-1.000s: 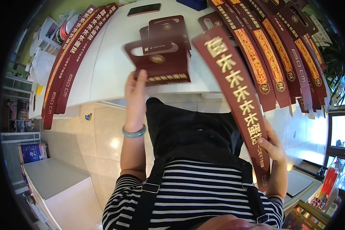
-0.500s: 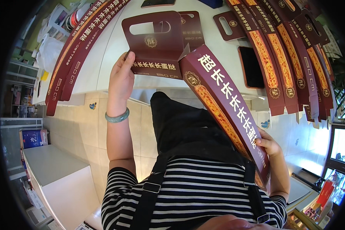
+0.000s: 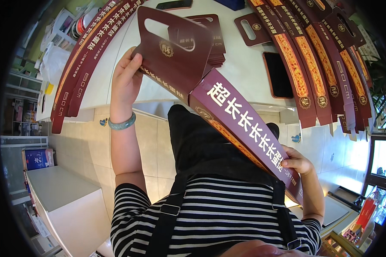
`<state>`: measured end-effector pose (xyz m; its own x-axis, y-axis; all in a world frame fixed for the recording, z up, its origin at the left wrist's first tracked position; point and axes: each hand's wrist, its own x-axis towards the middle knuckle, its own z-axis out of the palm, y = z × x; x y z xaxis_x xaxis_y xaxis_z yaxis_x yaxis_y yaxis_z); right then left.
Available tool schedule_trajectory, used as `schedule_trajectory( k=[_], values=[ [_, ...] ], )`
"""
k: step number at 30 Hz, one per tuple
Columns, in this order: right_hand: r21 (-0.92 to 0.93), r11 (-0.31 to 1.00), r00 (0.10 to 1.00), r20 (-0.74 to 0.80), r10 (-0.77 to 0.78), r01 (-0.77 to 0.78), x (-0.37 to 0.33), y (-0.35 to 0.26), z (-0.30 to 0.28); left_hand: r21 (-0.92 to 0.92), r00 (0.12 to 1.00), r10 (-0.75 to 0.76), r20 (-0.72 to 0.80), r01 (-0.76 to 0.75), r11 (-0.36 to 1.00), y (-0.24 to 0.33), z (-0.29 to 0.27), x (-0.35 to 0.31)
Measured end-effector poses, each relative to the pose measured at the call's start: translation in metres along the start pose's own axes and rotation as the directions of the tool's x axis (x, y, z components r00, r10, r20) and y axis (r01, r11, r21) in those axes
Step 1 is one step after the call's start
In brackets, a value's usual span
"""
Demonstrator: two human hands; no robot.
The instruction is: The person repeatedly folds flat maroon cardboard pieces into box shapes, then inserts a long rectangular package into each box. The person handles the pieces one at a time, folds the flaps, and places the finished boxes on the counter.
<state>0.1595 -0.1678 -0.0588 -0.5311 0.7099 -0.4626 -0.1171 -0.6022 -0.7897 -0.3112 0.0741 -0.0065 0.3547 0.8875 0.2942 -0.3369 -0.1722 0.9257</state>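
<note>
Held up between both hands over the lap, a long maroon carton blank (image 3: pixel 227 111) with a cut-out handle flap at its far end and pale lettering down its length. Left hand (image 3: pixel 125 81) closed on the edge of the handle flap, fingers curled over the card, a green bangle (image 3: pixel 121 123) on the wrist. Right hand (image 3: pixel 297 161) closed around the near end of the blank, low at the right, close to the striped shirt (image 3: pixel 214 214). Far end raised above the edge of the white tabletop (image 3: pixel 244 73), near end slanting down toward the right hip. Behind the raised flap, a small stack of handle pieces (image 3: pixel 212 38) lying on the tabletop. To the right, a fan of flat carton blanks (image 3: pixel 317 55) spread across the tabletop and overhanging its near edge, with a dark phone (image 3: pixel 278 75) beside them. To the left, more long blanks (image 3: pixel 79 64) draped over the tabletop corner. Another dark phone (image 3: pixel 173 4) at the far edge. Below, tiled floor (image 3: pixel 85 145) and a white cabinet (image 3: pixel 64 205) at lower left.
</note>
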Motion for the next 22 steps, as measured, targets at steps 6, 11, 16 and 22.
schedule_trajectory(
  k=[6,11,16,22],
  values=[
    [-0.038,0.999,1.0,-0.012,-0.011,0.011,-0.001,-0.004,0.007,0.083,0.997,0.068,0.023,-0.07,0.994,0.012,-0.002,0.009],
    [-0.144,0.988,0.999,-0.011,-0.049,0.047,0.001,-0.002,0.009,0.191,0.995,0.033,0.096,-0.05,0.98,0.017,0.003,0.017],
    [-0.127,0.979,0.987,-0.021,-0.161,0.157,0.006,-0.006,0.024,0.167,0.988,-0.002,0.157,-0.024,0.986,0.006,0.015,0.019],
    [-0.285,0.898,0.935,-0.015,-0.354,0.335,0.038,-0.01,0.036,0.339,0.983,0.181,0.009,-0.173,0.925,-0.017,0.074,0.012]
  ],
)
